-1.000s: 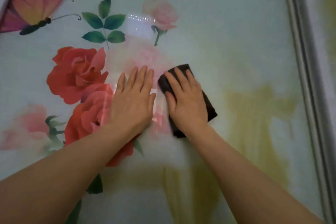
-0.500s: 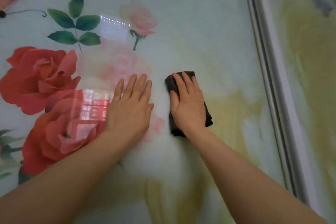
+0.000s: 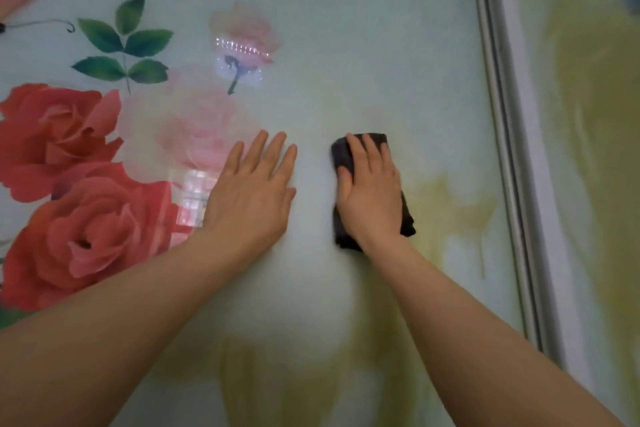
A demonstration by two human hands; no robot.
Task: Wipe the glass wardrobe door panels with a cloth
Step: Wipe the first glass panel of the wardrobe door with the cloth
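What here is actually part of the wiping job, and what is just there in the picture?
Part of the job:
- dark folded cloth, pressed flat under the right hand
- glass door panel printed with red roses
- left hand, resting flat on the glass

Just there:
- grey metal door frame strip
- neighbouring yellow-green glass panel, not being touched

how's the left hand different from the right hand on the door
The left hand lies bare on the glass panel; the right hand presses a dark cloth against it. The left hand sits beside the printed roses, the right nearer the frame. Both are flat, fingers straight.
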